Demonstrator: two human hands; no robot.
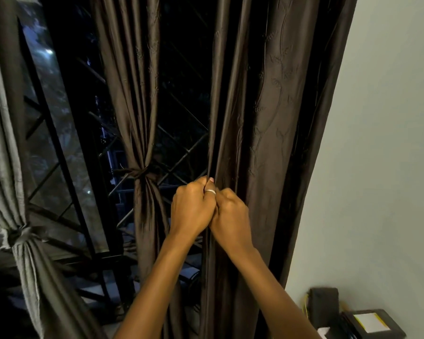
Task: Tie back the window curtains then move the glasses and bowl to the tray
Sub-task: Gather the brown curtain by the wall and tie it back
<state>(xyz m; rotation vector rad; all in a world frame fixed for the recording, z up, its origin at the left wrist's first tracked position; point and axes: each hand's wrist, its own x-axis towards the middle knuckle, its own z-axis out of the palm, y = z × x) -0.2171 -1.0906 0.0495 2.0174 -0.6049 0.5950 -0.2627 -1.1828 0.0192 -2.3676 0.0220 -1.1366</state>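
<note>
**Two curtains tied, the third in your grip**

The grey curtain [22, 253] and the middle curtain [142, 118] are each cinched at a knot, so that part looks done. The right-hand curtain [274, 118], next to the wall, hangs full length and is not yet tied. Your left hand [192, 206] and right hand [230, 211] touch each other, both fists curled tight round its inner edge and bunching the cloth. The glasses, bowl and tray are out of view, and by my judgement that move is all left to do.
</note>
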